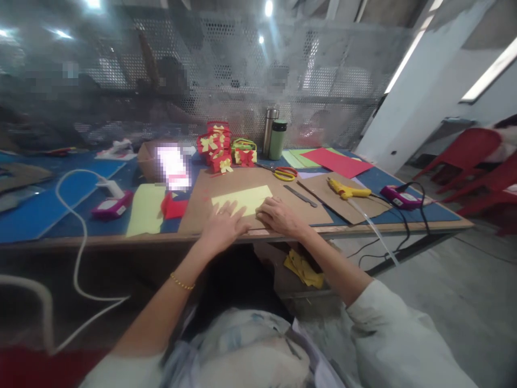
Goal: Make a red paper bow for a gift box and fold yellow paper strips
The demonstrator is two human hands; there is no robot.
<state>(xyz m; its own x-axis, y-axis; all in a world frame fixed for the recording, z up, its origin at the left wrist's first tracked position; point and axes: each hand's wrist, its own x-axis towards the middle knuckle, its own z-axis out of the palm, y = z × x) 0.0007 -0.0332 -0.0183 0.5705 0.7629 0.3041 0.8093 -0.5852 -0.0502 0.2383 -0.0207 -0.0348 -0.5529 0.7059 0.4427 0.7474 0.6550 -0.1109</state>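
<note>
A pale yellow paper sheet (246, 197) lies on a brown cardboard board (210, 186) at the table's front edge. My left hand (223, 225) rests flat on the sheet's near left part, fingers stretched out. My right hand (278, 214) presses on the sheet's near right edge with its fingers curled down; whether it pinches the paper I cannot make out. A gold bracelet sits on my left wrist.
On the table: yellow-handled scissors (285, 173), a metal blade tool (301, 195), a yellow glue gun (347, 189) on a second cardboard (323, 186), red and green sheets (335, 161), red-yellow paper boxes (220, 145), two flasks (273, 139), a yellow-green sheet (147, 210). Red chairs (480, 161) stand right.
</note>
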